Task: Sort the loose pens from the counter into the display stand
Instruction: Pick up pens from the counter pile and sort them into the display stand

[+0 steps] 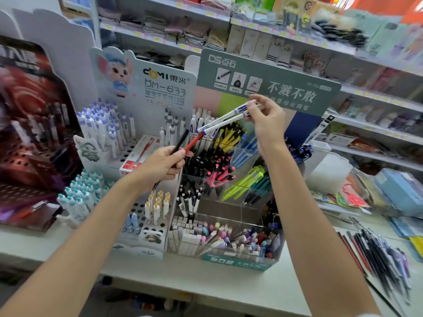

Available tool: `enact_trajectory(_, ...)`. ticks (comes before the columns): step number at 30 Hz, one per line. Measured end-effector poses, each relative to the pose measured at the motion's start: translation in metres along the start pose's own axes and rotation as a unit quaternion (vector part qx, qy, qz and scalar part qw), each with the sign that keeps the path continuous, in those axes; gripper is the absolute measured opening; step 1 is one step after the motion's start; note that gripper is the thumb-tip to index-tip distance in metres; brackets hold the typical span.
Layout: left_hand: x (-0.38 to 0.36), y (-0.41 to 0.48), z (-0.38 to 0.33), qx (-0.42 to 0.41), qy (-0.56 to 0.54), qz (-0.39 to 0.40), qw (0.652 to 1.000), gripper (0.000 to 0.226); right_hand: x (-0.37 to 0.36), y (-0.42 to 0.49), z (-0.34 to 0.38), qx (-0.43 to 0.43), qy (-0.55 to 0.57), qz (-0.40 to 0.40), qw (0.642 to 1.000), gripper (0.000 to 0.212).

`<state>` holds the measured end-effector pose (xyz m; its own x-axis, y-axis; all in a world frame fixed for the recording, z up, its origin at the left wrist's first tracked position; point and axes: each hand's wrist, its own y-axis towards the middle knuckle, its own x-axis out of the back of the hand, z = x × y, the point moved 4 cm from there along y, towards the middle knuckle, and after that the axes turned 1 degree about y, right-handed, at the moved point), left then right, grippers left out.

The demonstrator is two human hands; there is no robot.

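Note:
My left hand (pixel 163 163) grips a black pen (pixel 180 140) and a red pen (pixel 194 140), both slanting up to the right over the display stand. My right hand (pixel 266 121) pinches two white pens with blue print (pixel 225 118) that point down-left toward the upper compartments. The clear tiered display stand (pixel 235 263) with its green header holds several groups of pens: white, yellow, black, pink, green and pastel. A pile of loose dark and red pens (pixel 377 255) lies on the counter at the right.
A white DOMI stand (pixel 146 250) with pens in holes stands left of the clear one. A dark red display (pixel 29 133) is at the far left. Shelves of goods fill the back. Packets and a blue case (pixel 400 193) lie at the right.

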<state>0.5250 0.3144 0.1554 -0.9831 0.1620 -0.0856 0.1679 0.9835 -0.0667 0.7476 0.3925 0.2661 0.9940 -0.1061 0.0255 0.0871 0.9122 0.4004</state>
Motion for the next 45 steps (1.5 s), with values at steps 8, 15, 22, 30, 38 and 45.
enact_trajectory(8, 0.010, 0.006, -0.007, -0.058, -0.090, -0.065, 0.992, 0.021, -0.013, 0.015, 0.008, 0.124, -0.187, -0.028, 0.974, 0.017)
enact_trajectory(15, 0.012, 0.010, -0.005, -0.062, -0.090, -0.059, 0.992, 0.020, -0.051, 0.007, 0.013, 0.240, -0.285, 0.034, 0.927, 0.021)
enact_trajectory(22, 0.016, 0.012, -0.006, -0.077, -0.100, -0.061, 0.990, 0.022, -0.050, 0.015, 0.028, 0.298, -0.283, 0.025, 0.911, 0.022)
enact_trajectory(30, 0.017, 0.016, -0.007, -0.077, -0.096, -0.058, 0.991, 0.028, -0.051, 0.018, 0.022, 0.292, -0.287, 0.060, 0.910, 0.022)
enact_trajectory(38, 0.012, 0.017, -0.008, -0.074, -0.089, -0.053, 0.992, 0.030, -0.075, -0.003, 0.005, 0.337, -0.342, 0.132, 0.868, 0.019)
enact_trajectory(45, 0.008, 0.012, -0.009, -0.083, -0.083, -0.064, 0.991, 0.021, -0.079, -0.011, -0.029, 0.341, -0.425, 0.101, 0.832, 0.034)
